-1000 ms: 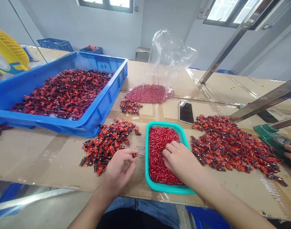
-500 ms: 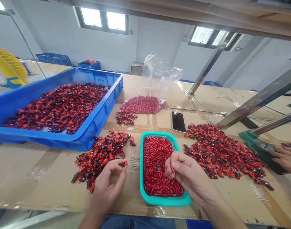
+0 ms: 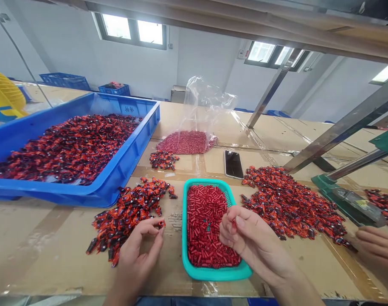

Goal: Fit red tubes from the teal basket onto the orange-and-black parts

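My left hand (image 3: 137,250) pinches one small red-and-black part (image 3: 161,223) between thumb and fingertips, just right of a loose pile of the same parts (image 3: 130,210). My right hand (image 3: 249,240) is curled above the right edge of a teal basket (image 3: 213,272) full of small red tubes, and it holds a red tube (image 3: 233,224) at its fingertips. The two hands are apart, with the basket between them.
A big blue tray (image 3: 117,176) of red-and-black parts stands at the left. A larger pile (image 3: 292,206) lies right of the basket, with a phone (image 3: 233,164) and a clear bag of red tubes (image 3: 187,141) behind. Another person's hand (image 3: 374,246) rests by a green tool (image 3: 347,197) at right.
My right hand has lifted out of the basket with a red tube pinched in its fingers. My left hand keeps its part. The view has tilted upward.
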Motion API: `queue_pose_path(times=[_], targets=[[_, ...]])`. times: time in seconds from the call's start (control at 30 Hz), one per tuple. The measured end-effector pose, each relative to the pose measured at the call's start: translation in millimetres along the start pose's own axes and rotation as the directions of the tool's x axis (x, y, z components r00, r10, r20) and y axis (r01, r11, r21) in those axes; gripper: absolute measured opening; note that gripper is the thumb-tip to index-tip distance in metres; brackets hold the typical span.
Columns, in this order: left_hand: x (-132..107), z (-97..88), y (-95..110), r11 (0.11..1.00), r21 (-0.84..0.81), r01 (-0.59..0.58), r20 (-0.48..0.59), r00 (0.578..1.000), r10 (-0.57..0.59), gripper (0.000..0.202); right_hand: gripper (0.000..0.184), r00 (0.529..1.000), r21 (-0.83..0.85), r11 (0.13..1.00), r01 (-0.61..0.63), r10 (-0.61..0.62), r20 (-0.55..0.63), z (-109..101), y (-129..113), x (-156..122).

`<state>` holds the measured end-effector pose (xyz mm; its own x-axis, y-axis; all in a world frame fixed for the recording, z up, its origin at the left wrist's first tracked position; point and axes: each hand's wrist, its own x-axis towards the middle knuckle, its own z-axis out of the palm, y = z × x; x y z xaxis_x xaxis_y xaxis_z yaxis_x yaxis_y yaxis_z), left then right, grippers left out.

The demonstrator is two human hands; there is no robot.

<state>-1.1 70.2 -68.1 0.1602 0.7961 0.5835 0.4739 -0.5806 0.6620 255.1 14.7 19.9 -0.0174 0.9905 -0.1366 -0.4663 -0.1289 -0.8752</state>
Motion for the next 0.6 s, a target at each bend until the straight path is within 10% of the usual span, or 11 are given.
queue_pose_path(times=[0.2, 0.6], targets=[[-7.8, 1.7, -8.2, 0.999, -0.006, 0.041, -0.008, 0.999, -0.041, 0.007, 0.039, 0.966, -0.446, 0.878, 0.173, -0.239, -0.097, -24.5, -9.8, 29.1], [-20.0, 3.9, -18.1, 0.994, -0.058, 0.093, -0.132, 0.986, -0.100, 0.014, 0.034, 0.908, -0.978, 0.146, 0.151, -0.412, 0.079, -83.8, -11.6, 171.7]])
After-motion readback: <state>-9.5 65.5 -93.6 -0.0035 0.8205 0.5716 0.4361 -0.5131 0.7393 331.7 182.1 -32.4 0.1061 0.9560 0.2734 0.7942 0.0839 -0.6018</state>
